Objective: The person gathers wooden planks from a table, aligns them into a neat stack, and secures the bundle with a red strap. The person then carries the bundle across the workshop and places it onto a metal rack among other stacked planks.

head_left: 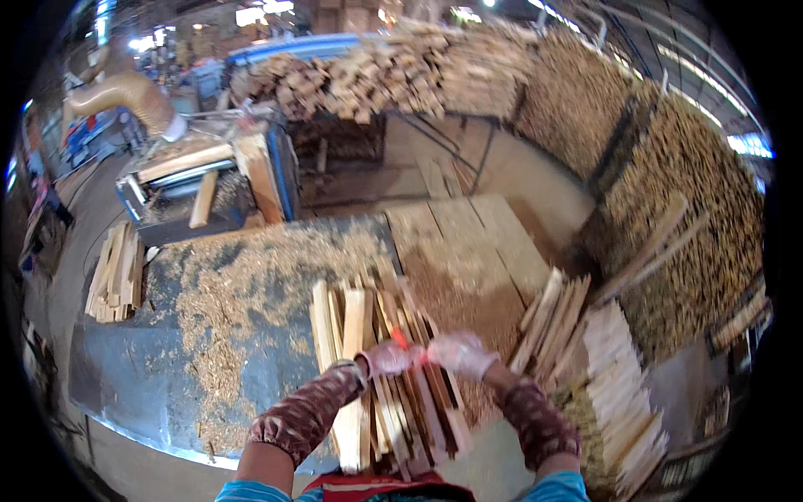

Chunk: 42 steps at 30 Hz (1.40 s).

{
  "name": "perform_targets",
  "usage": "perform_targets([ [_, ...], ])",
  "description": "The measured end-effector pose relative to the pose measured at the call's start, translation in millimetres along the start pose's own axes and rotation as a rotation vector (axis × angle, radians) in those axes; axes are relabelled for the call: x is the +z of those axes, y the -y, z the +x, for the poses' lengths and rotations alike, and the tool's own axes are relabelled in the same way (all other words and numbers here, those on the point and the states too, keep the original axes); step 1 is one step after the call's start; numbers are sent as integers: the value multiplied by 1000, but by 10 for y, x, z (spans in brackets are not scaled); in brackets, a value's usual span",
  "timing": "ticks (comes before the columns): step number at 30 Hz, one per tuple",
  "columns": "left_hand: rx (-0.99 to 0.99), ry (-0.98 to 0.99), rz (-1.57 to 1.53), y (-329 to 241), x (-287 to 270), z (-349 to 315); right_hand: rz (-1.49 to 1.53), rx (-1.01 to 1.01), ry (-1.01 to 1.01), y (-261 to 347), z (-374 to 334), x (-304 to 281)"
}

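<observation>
A bundle of sawn wooden slats (pixel 355 326) lies lengthwise on the table in front of me, some pale, some darker. Over its middle, my left hand (pixel 390 358) and my right hand (pixel 462 353) meet, both in whitish-pink gloves with patterned dark red sleeves above the wrists. Between them shows a thin bright red strip (pixel 400 338), pinched by the closed fingers of both hands. Whether it is string or tape is too blurred to tell. Part of the strip is hidden by the gloves and the slats.
Wood shavings (pixel 213 335) cover much of the dark tabletop (pixel 125 376). A smaller slat stack (pixel 117 272) sits at its left edge. Beyond stands a woodworking machine (pixel 201 184) with a ribbed hose (pixel 125 92). More slats (pixel 552 322) lean at right, near tall wood piles (pixel 686 184).
</observation>
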<state>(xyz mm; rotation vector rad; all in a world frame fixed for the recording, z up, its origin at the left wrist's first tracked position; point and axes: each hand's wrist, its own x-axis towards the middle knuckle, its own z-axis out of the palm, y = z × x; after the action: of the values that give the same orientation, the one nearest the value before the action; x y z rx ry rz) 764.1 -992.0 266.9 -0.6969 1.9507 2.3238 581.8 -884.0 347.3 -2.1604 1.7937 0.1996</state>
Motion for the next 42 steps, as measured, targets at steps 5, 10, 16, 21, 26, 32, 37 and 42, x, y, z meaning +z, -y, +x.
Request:
perform_targets([
  [5, -205, 205, 23, -8, -213, 202, 447, -116, -201, 51, -62, 315],
  [10, -58, 78, 494, -383, -41, -27, 734, 100, -484, -26, 15, 442],
  [16, 370, -207, 1312, -481, 177, -120, 474, -5, -279, -223, 194, 675],
  [21, 446, -384, 1396, -196, 134, -82, 1350, 251, -111, -113, 364, 657],
  [26, 464, -388, 1318, -261, 154, -102, 1108, 121, -128, -379, 304, 806],
  [32, 511, -362, 1426, -349, 162, -126, 603, 31, -154, -430, 348, 790],
  [37, 536, -465, 1490, -168, 79, -10, 559, 74, -201, -2, 296, 299],
  [42, 508, -474, 1429, -302, 196, -100, 1406, 224, -458, 31, 331, 652],
])
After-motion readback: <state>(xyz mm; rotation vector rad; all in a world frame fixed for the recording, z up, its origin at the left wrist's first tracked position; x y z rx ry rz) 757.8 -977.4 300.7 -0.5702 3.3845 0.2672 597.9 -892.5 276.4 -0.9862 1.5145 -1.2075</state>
